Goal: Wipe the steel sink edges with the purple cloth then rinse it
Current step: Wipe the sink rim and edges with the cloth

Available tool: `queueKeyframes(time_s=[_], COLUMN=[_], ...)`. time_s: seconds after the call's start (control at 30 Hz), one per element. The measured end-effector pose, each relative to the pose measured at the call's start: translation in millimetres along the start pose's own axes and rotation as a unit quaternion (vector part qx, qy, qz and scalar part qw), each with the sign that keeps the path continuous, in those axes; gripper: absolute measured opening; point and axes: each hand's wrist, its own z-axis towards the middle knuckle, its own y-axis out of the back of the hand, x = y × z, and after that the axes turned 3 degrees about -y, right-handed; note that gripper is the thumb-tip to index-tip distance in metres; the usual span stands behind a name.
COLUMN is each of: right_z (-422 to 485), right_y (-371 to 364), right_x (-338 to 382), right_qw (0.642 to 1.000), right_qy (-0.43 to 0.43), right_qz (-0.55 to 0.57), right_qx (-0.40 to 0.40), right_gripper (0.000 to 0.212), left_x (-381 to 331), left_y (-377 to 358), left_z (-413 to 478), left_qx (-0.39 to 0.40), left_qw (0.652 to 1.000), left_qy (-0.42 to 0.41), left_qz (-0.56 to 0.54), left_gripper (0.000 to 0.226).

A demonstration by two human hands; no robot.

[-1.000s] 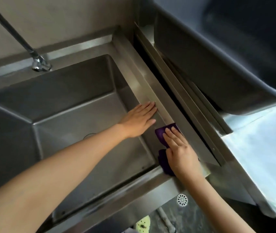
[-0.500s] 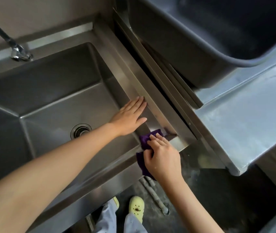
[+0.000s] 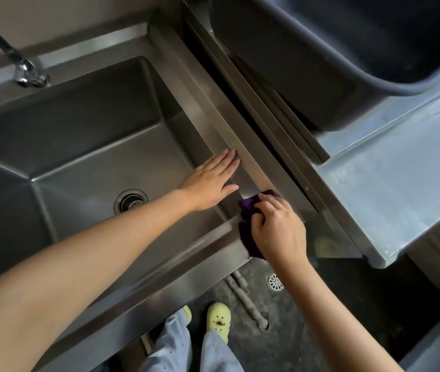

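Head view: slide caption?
Right hand holds purple cloth at the front-right corner of the sink rim; left hand lies flat beside it.

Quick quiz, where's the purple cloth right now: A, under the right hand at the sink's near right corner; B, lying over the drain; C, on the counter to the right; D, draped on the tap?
A: the right hand grips the purple cloth against the near right corner of the steel sink rim, while the left hand rests flat farther along the right side.
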Motion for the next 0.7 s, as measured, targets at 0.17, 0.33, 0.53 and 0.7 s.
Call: queueKeyframes(time_s=[0.17,0.33,0.53,0.7], right_z=[-9,-28,0,-19], right_y=[-11,-11,-1,-11], right_x=[17,27,-5,8], right_qw=[0.999,0.998,1.000,0.999], right_qy=[-0.031,0.051,-0.002,0.033], right_qz=[-0.029,-0.008,-0.006,0.014], right_qx=[0.010,0.020,-0.018,-0.014], right_gripper=[0.030,0.031,0.024,0.034], left_x=[0,3,3,2], left_y=[-4,-8,-7,-5], left_z=[2,4,4,5], left_qx=[-0.011,-0.016,-0.012,-0.007], left_qw=[1.000,1.000,1.000,1.000], left_qy=[0.000,-0.002,-0.001,0.003], left_qz=[0.008,0.011,0.005,0.008], left_gripper=[0.063,0.063,0.065,0.065])
